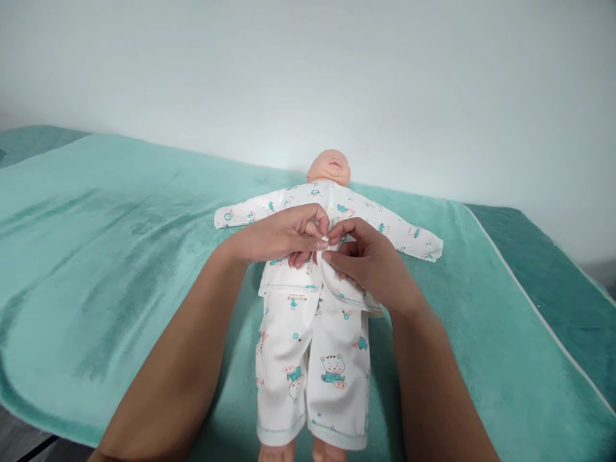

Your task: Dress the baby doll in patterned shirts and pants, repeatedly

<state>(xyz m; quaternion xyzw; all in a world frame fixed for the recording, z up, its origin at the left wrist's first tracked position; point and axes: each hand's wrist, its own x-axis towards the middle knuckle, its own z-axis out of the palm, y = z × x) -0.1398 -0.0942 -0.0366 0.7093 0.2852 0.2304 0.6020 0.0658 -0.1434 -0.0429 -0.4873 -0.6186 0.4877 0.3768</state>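
Observation:
A baby doll lies on its back on a teal blanket, head toward the wall, arms spread. It wears a white printed shirt and matching trousers. My left hand and my right hand meet over the doll's chest. Both are closed in a pinch on the shirt's front edges, at a small white button. The doll's bare feet show at the bottom edge.
The teal plush blanket covers the surface, with a white-piped edge at the right. A darker teal cover lies beyond it. A plain pale wall rises right behind the doll's head.

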